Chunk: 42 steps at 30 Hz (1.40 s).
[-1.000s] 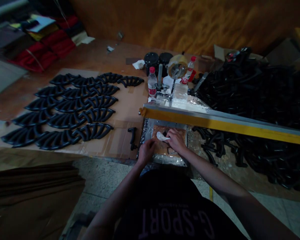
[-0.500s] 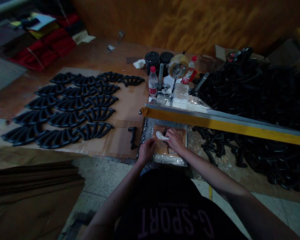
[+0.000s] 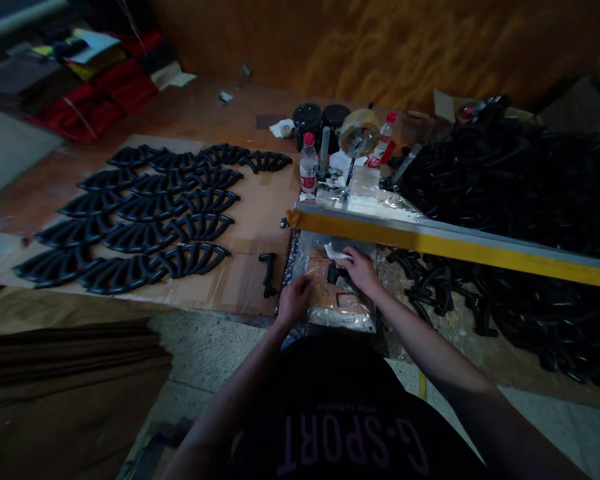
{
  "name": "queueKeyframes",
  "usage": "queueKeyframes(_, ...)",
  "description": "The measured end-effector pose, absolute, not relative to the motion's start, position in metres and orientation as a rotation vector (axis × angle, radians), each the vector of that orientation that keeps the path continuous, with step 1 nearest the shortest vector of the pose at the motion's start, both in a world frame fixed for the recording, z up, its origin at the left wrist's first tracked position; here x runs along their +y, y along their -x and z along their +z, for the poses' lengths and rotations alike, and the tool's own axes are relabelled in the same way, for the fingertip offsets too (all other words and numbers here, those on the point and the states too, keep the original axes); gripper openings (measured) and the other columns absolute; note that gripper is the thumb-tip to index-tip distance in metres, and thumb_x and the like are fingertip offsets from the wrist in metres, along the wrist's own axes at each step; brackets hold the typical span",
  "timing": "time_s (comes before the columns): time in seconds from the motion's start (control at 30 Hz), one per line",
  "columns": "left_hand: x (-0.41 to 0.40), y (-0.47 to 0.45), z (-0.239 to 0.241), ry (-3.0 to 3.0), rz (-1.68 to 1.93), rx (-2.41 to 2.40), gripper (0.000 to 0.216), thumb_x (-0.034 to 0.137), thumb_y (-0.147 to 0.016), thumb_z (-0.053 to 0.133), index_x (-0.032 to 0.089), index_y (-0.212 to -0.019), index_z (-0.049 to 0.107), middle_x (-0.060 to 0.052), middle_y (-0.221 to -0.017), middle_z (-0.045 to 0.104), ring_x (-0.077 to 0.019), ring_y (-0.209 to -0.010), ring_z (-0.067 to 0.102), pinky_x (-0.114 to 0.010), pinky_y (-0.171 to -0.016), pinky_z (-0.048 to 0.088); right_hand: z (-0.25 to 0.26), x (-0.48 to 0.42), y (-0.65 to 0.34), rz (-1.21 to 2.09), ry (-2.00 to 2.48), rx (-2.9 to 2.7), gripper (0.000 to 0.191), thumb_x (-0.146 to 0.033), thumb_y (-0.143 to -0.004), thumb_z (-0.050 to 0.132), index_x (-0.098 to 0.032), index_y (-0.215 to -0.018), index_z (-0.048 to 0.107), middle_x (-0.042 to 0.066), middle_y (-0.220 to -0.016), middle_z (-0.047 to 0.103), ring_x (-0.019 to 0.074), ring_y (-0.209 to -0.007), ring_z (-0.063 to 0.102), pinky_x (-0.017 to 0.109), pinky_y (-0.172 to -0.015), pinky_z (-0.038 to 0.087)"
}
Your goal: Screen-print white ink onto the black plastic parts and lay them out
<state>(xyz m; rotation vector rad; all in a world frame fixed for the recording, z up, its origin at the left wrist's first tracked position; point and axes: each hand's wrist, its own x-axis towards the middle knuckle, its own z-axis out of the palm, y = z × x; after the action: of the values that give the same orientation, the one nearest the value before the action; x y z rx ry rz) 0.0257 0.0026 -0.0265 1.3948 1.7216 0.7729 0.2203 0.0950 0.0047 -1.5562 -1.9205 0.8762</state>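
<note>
The right hand (image 3: 361, 270) pinches a crumpled white cloth (image 3: 336, 253) between its fingers, above the far part of a brown, tape-covered board (image 3: 320, 283). The left hand (image 3: 295, 298) rests with curled fingers at the board's left edge; whether it grips anything cannot be told. A black piece (image 3: 335, 272) lies on the board between the hands, just below the cloth. Left of the left hand, a single black handle (image 3: 267, 273) lies on a cardboard sheet (image 3: 260, 213), whose left portion carries fanned rows of black handles (image 3: 175, 227). Beyond the board, a grey-and-yellow bar (image 3: 430, 243) extends rightward. Farther back on the desk (image 3: 220, 107) stand a red-capped bottle (image 3: 308, 167) and a tape roll (image 3: 349, 141). A heap of black parts (image 3: 525, 187) occupies the right.
</note>
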Motion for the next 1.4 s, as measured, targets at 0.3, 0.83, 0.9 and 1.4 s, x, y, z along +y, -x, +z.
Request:
queueKeyframes(0.3, -0.002, -0.050, 0.001, -1.227, 0.944, 1.412, 0.038, 0.046, -0.089, 0.052, 0.018, -0.111, 0.065, -0.004, -0.094, 0.070, -0.0160, -0.079, 0.064, -0.025, -0.067, 0.053, 0.035, 0.071, -0.261, 1.070, 1.217, -2.014, 0.015, -0.013, -0.073, 0.062, -0.022, -0.072, 0.074, 0.003, -0.085, 0.065, 0.0169, -0.081, 0.061, 0.030, -0.078, 0.045)
queueKeyframes(0.83, -0.012, -0.083, -0.002, -1.061, 0.827, 1.233, 0.041, 0.035, -0.086, 0.055, 0.016, -0.121, 0.061, -0.006, -0.091, 0.071, -0.0155, -0.072, 0.066, -0.022, -0.053, 0.051, 0.007, 0.052, -0.227, 0.908, 1.400, -1.728, 0.019, -0.028, -0.088, 0.058, -0.025, -0.093, 0.075, 0.005, -0.102, 0.069, 0.0209, -0.098, 0.063, 0.037, -0.092, 0.047)
queueKeyframes(0.9, -0.011, -0.071, -0.009, -1.033, 0.890, 1.340, 0.037, 0.037, -0.084, 0.055, 0.015, -0.113, 0.065, -0.007, -0.093, 0.071, -0.0153, -0.072, 0.065, -0.022, -0.052, 0.049, 0.004, 0.063, -0.224, 0.842, 1.378, -1.847, 0.017, -0.025, -0.089, 0.058, -0.024, -0.092, 0.075, 0.004, -0.098, 0.069, 0.0200, -0.094, 0.062, 0.035, -0.090, 0.047)
queueKeyframes(1.4, -0.012, -0.043, -0.024, -0.876, 0.991, 1.394, 0.033, 0.039, -0.081, 0.057, 0.015, -0.104, 0.061, 0.002, -0.068, 0.058, -0.0113, -0.057, 0.054, -0.021, -0.047, 0.045, -0.008, 0.070, -0.212, 0.539, 1.238, -2.484, 0.017, -0.024, -0.091, 0.058, -0.021, -0.079, 0.069, 0.005, -0.084, 0.063, 0.0218, -0.088, 0.052, 0.034, -0.082, 0.039)
